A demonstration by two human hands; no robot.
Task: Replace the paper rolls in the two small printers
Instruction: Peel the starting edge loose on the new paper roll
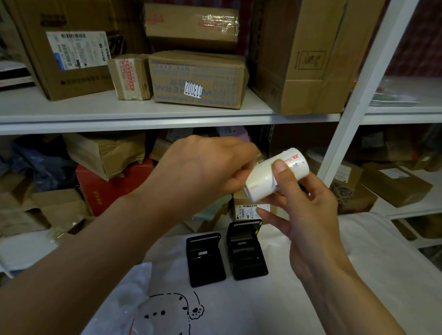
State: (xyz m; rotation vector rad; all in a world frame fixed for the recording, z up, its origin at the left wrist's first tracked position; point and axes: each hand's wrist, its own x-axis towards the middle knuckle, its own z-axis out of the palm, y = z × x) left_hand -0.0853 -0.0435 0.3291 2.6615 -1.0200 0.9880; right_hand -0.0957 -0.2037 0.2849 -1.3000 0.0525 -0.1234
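Both hands' grips (pixel 206 168) (pixel 306 213) clamped on paper roll (pixel 276 175), its left end hidden.

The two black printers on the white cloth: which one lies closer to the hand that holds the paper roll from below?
The right printer, under the right hand holding the paper roll. The left printer lies farther left, beside it.

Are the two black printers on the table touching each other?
Apart. The head view shows a strip of white tablecloth between the left printer and the right printer.
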